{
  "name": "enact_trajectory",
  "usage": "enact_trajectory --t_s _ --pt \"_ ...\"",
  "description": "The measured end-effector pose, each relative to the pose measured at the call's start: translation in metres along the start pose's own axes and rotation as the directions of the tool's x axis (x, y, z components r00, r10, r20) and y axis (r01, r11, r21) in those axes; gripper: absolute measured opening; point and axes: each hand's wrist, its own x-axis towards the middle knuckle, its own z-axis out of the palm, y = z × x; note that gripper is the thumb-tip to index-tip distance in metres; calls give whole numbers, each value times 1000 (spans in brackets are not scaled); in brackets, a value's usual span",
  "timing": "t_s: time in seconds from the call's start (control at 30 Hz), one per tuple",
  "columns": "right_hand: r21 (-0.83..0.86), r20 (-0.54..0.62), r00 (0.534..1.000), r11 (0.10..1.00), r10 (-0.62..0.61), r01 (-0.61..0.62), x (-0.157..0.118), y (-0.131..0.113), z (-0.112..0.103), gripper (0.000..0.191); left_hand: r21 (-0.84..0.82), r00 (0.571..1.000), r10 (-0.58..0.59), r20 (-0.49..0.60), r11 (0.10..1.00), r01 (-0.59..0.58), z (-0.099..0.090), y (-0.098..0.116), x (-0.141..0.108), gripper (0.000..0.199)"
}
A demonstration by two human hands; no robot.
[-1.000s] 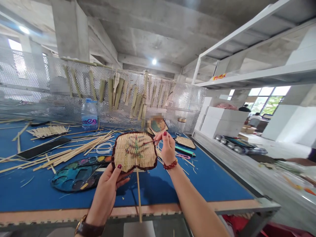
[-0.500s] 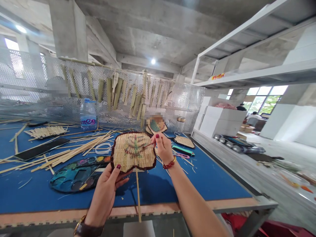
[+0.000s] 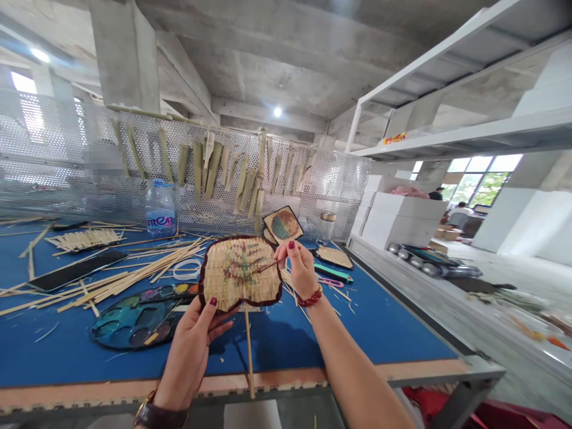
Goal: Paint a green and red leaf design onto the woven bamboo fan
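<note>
Left of the fan (image 3: 240,273), a patch on the mesh (image 3: 103,159) is blurred; the brush (image 3: 268,266) tip is too small to tell; the left forearm (image 3: 172,399) and right forearm (image 3: 361,375) run off the bottom edge.

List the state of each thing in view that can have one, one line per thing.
Left hand: grip closed on the fan's lower edge.
Right hand: pinching a thin brush.
Woven bamboo fan: held up, dark-rimmed, painted with a leaf-like design.
Thin brush: tip at the fan's surface.
Paint palette: flat on the blue table, wells holding several colours.
Second painted fan: propped, tilted.
Water bottle: upright, capped.
</note>
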Motion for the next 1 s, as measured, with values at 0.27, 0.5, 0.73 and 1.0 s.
enact_trajectory --t_s 0.27,0.5,0.73,1.0 --pt "-236 228 973 968 -33 87 -4 -7 2 50 -5 1000 9 3 1000 -9 -3 -2 -1 48" --pt "-271 148 989 961 -19 59 -2 0 -2 48 -8 1000 3 11 1000 -3 -1 -1 0 50" --pt "-281 204 978 955 -41 98 -3 -5 3 49 -8 1000 9 5 1000 -9 -2 -2 1 55" --pt "-231 72 997 972 -25 41 0 0 -6 47 -2 1000 11 14 1000 -11 -3 -2 1 49"
